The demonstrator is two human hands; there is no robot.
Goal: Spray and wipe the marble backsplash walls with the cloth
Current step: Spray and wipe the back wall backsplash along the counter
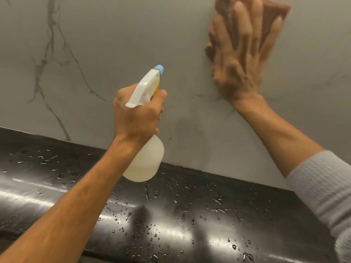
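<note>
Head view | grips translucent white plastic spray bottle (146, 160), contents unclear, in left hand (136, 118) | presses brown cloth (277, 12) on grey-veined marble backsplash (114, 44) with flat-fingered right hand (239, 63)

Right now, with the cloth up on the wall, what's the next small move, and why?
Probably draw the cloth down and left. The right hand presses it flat high on the wall, while a faint damp-looking patch sits lower, beside the bottle that the left hand grips.

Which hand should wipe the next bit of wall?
Right. The right hand presses the cloth flat on the marble wall, while the left hand is busy gripping the spray bottle.
</note>
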